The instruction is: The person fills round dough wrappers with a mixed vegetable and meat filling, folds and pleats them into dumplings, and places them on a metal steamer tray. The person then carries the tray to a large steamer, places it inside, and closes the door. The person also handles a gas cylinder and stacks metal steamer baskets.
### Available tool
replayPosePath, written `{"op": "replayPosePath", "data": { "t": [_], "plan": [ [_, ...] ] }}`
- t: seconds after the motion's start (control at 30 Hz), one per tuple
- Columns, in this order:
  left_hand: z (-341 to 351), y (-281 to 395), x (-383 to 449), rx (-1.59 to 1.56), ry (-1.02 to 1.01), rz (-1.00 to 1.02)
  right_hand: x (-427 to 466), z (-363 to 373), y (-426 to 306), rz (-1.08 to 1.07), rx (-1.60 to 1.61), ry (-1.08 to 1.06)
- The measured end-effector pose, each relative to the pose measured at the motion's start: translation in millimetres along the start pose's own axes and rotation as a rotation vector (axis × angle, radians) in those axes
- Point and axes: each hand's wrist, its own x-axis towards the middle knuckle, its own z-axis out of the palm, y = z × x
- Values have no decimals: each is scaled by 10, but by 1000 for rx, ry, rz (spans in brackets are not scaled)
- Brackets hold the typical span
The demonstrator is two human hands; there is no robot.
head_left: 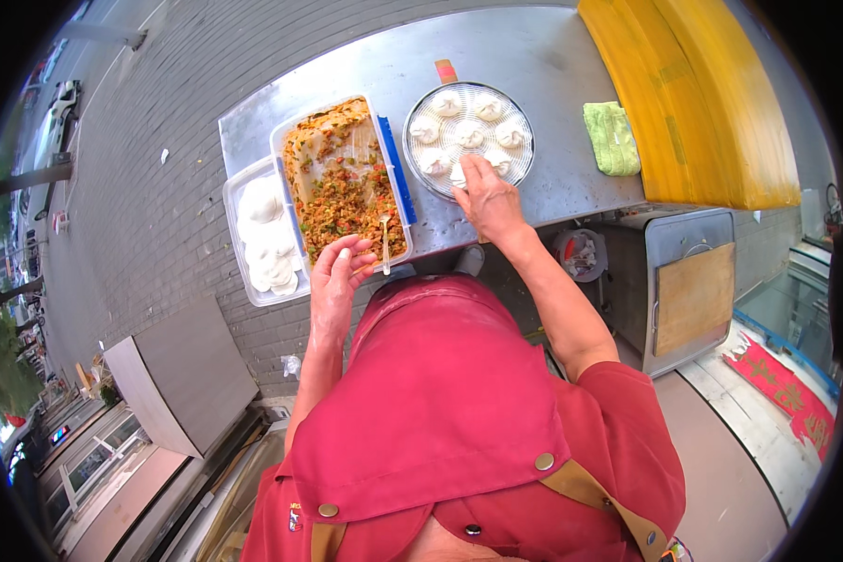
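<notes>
My right hand (492, 200) reaches over the near edge of a round steamer tray (527, 158), its fingertips at a pleated white bun (458, 175) partly hidden beneath them. Several more filled buns sit spaced around the tray, with one bun (469, 133) in the middle. My left hand (340, 270), fingers curled and apart, is empty at the near left corner of a plastic box of chopped filling (344, 204). A light-coloured spoon (385, 246) rests in the filling, its handle towards me. Left of that box, a clear tub holds white dough wrappers (270, 246).
The steel table (555, 91) carries a folded green towel (611, 139) beside a large yellow padded cover (702, 105) at the right. Below its near edge stand a waste bucket (580, 255) and a metal cabinet with a wooden board (695, 298).
</notes>
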Motion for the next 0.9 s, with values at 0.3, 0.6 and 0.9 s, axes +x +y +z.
{"op": "replayPosePath", "data": {
  "t": [0.3,0.6,0.9],
  "plan": [
    [-137,16,39,-41,34,-14,-59,12,5,-77,25,85],
    [-91,54,82,-5,13,-14,-46,-99,-69,-15,-2,76],
    [-77,-16,95,-7,-11,-13,-73,-296,368,62,-28,132]
  ]
}}
